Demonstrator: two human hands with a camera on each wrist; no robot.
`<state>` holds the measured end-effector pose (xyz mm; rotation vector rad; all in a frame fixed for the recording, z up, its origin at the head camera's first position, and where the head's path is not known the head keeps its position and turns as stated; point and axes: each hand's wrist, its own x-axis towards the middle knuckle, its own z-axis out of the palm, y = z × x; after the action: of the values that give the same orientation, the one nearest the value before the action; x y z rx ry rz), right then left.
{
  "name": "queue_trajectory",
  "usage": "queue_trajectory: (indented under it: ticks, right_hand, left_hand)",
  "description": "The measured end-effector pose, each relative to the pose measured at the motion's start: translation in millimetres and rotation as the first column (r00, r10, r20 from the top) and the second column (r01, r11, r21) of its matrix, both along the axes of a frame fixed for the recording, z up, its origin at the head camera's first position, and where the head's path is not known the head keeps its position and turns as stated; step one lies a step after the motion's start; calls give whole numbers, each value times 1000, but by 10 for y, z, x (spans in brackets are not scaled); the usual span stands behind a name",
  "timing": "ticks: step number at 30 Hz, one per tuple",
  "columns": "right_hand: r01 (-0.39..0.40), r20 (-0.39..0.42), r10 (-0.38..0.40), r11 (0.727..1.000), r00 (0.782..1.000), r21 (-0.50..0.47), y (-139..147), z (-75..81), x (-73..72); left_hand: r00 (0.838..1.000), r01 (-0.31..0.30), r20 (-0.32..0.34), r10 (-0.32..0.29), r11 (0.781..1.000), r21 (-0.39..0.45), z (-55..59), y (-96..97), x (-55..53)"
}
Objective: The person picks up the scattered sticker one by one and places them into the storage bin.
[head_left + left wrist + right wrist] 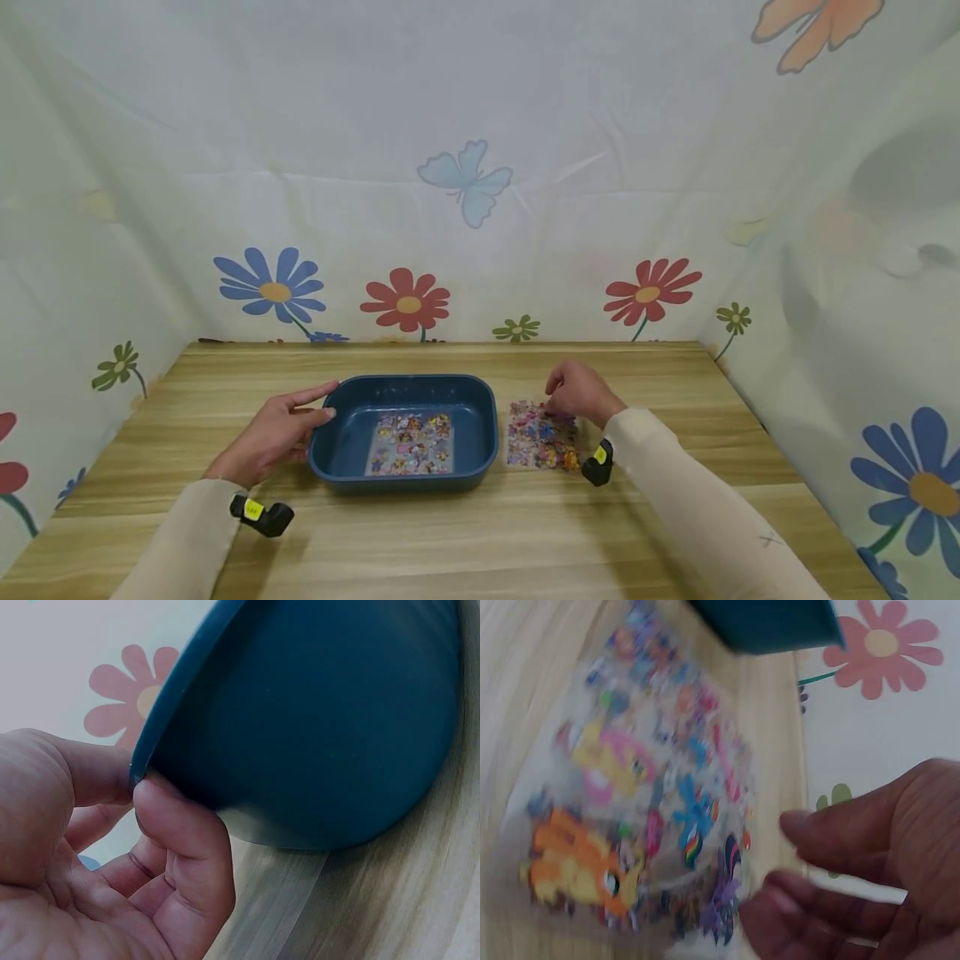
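A dark blue rectangular tub (405,483) stands on the table, with sticker sheets (412,447) in clear film lying flat inside it. My left hand (270,433) pinches the tub's left rim between thumb and finger; the left wrist view shows this grip on the wall (315,712) up close. Right of the tub lie more clear sticker sheets (536,442), printed with colourful cartoon ponies (577,862). Over their far right corner hovers my right hand (585,393), fingers loosely bent. In the right wrist view its thumb and fingers (817,907) stand apart beside the sheets, nothing between them.
The wood-grain table (420,542) ends at a white cloth wall (480,250) printed with flowers and butterflies. Similar cloth hangs along both sides. Each wrist bears a small black camera (597,464).
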<state>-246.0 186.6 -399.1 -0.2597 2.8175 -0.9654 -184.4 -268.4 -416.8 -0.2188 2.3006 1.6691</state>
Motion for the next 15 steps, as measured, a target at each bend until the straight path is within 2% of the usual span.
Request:
queue_trajectory:
  ticks: [3,6,10,15]
  right_hand:
    - [28,-8,-28,987,1000,156,-2,-3,28]
    - [31,2,-33,964,999,262,-8,-15,53]
    - [18,-17,-13,935,1000,355,-17,-31,50]
    - [-56,-29,76,899,997,434,-45,-29,3]
  left_hand:
    - [1000,-5,3,5,1000,0,-6,-3,4]
    - [1000,-9,4,9,1000,-4,-13,-6,6]
    - [1000,-6,-3,6,1000,-2,-26,-7,2]
    - [1000,-6,-10,6,1000,7,-49,-5,1]
